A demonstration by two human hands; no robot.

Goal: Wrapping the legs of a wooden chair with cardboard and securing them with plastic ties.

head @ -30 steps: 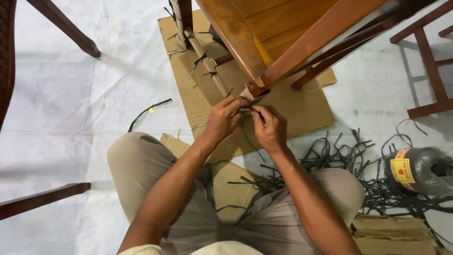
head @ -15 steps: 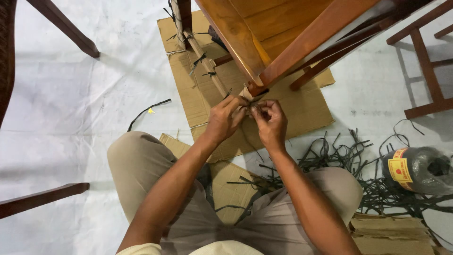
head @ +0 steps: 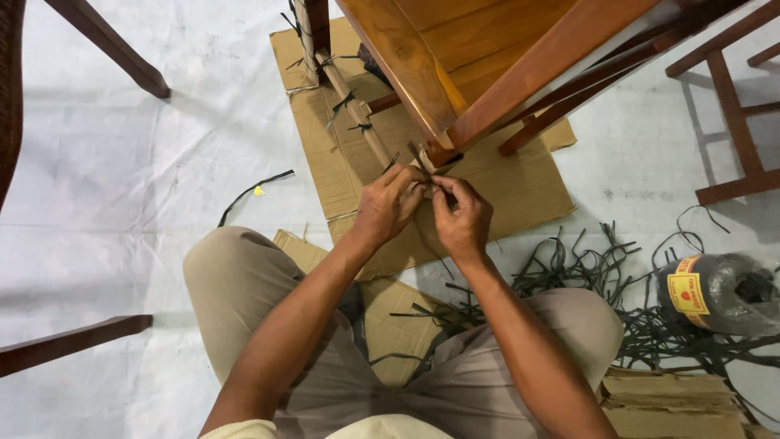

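Two hands meet at my grip: left hand (head: 388, 207) and right hand (head: 461, 218) pinch a dark strap (head: 428, 189) between fingertips, just below the wrapped chair leg (head: 357, 114), above the cardboard (head: 504, 191).

A thin dark plastic strap (head: 426, 189), pinched short between the fingertips of the left hand (head: 388, 207) and right hand (head: 463, 218), lies taut just below the foot of a cardboard-wrapped wooden chair leg (head: 357, 110). That leg is a slim, paper-brown rod slanting down to the right from the chair's orange-brown wooden seat frame (head: 422, 73), with several dark ties knotted along it
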